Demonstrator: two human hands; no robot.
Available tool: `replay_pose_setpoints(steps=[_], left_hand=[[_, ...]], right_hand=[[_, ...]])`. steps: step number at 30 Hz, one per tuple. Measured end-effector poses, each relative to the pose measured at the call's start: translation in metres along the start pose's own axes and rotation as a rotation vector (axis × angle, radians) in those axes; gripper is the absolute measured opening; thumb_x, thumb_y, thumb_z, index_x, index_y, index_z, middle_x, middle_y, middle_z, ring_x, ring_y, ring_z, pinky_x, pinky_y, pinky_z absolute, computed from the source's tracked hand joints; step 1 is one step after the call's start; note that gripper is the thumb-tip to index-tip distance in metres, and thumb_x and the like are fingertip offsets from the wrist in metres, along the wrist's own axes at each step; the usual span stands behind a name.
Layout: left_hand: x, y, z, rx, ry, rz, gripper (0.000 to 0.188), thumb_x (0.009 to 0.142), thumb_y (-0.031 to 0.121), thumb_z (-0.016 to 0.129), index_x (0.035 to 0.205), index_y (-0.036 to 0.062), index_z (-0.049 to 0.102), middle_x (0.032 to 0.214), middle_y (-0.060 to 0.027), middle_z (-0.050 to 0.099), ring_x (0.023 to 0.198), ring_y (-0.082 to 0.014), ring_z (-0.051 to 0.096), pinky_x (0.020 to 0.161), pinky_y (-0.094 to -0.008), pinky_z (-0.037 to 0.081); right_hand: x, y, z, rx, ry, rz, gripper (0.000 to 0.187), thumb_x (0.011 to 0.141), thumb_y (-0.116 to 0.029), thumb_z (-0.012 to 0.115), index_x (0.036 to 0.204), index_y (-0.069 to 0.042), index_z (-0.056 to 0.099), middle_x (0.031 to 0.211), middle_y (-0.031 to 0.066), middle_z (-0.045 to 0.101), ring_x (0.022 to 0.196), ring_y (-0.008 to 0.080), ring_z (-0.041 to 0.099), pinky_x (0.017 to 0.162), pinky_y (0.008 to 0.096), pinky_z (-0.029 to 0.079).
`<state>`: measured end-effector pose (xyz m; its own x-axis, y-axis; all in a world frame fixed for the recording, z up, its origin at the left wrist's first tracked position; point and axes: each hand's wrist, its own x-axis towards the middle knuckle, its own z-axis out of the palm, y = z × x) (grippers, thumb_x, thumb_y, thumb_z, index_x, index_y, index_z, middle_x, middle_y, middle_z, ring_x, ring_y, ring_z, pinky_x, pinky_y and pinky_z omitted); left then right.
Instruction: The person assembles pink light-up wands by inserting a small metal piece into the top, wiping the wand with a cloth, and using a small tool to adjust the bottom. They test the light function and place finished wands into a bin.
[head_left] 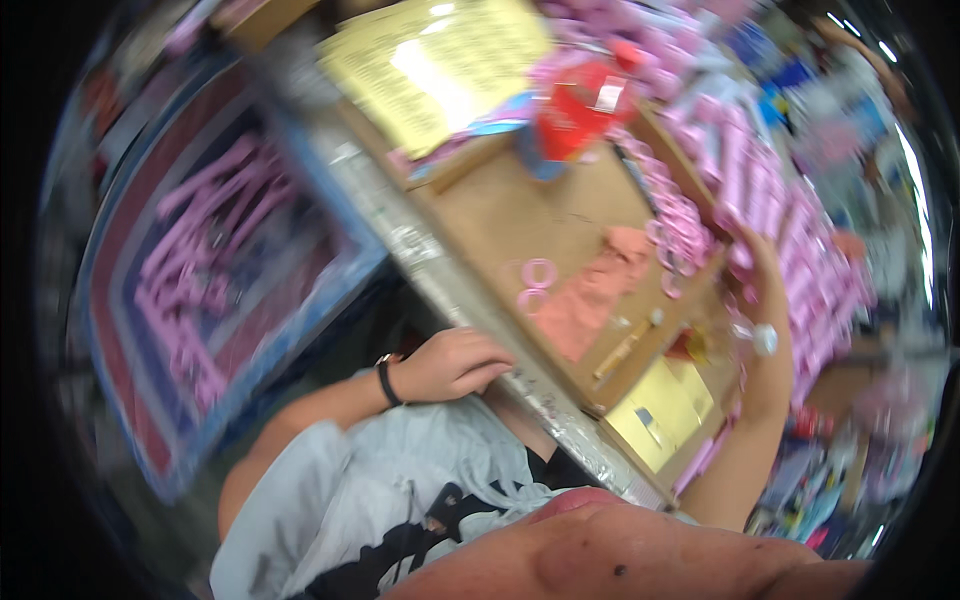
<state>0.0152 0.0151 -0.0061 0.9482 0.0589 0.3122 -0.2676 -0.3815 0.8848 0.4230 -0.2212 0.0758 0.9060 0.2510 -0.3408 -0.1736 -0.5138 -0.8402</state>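
At the table's edge, my left hand (pixel 455 362) rests with its fingers loosely extended and nothing visible in them. My right hand (pixel 755 250) reaches over the right side of a shallow cardboard tray (pixel 470 215), touching or close to a large stack of pink tubular plastic parts (pixel 800 240). Blur hides its fingertips, so whether they grip a part cannot be made out. A chain of small pink rings (pixel 680 215) lies along the tray's right wall. Two loose pink rings (pixel 538 272) lie near an orange cloth (pixel 590 300) inside the tray.
Left of the table, a blue-rimmed bin (pixel 215 445) lined with plastic holds long pink parts (pixel 215 220). A yellow printed sheet (pixel 430 75) and a red container (pixel 580 110) are at the tray's far end. A yellow card (pixel 660 415) lies nearer, beside the tray.
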Motion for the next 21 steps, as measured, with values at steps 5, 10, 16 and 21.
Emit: replay_pose_setpoints(steps=[5,10,16,21], left_hand=[[-0.058,0.032,-0.068,-0.374,0.042,-0.253,0.016,0.091,0.007,0.055,0.103,-0.0001,0.063,0.097,-0.0101,0.066,0.091,-0.0182,0.063,0.079,-0.0296,0.049],[-0.145,0.016,-0.172,-0.571,0.530,-0.444,0.023,0.096,0.019,0.048,0.105,-0.0007,0.056,0.090,-0.0103,0.063,0.085,-0.0171,0.062,0.079,-0.0304,0.049],[-0.276,-0.117,-0.251,0.512,0.037,-1.315,0.046,0.085,0.041,0.057,0.105,-0.0010,0.059,0.103,-0.0170,0.064,0.094,-0.0284,0.062,0.082,-0.0353,0.048],[-0.374,-0.192,-0.263,0.720,-0.296,-1.469,0.046,0.080,0.040,0.059,0.109,0.0041,0.061,0.110,-0.0181,0.062,0.101,-0.0338,0.060,0.085,-0.0429,0.047]], right_hand=[[0.028,0.019,-0.036,0.107,-0.289,0.084,0.045,0.090,-0.034,0.054,0.129,-0.013,0.049,0.109,0.0089,0.058,0.086,0.0201,0.057,0.067,0.0295,0.049],[0.049,0.035,-0.115,0.112,-0.081,-0.101,0.042,0.092,-0.021,0.051,0.130,-0.004,0.045,0.128,0.0100,0.048,0.114,0.0211,0.049,0.094,0.0341,0.042],[-0.132,-0.080,-0.022,-0.125,0.742,-0.803,0.030,0.094,-0.014,0.051,0.114,0.007,0.056,0.107,0.0152,0.061,0.100,0.0227,0.059,0.088,0.0298,0.047],[-0.267,-0.055,0.254,-0.355,-0.043,-1.155,0.026,0.072,-0.003,0.064,0.098,0.000,0.063,0.099,0.0125,0.061,0.093,0.0240,0.059,0.080,0.0352,0.048]])
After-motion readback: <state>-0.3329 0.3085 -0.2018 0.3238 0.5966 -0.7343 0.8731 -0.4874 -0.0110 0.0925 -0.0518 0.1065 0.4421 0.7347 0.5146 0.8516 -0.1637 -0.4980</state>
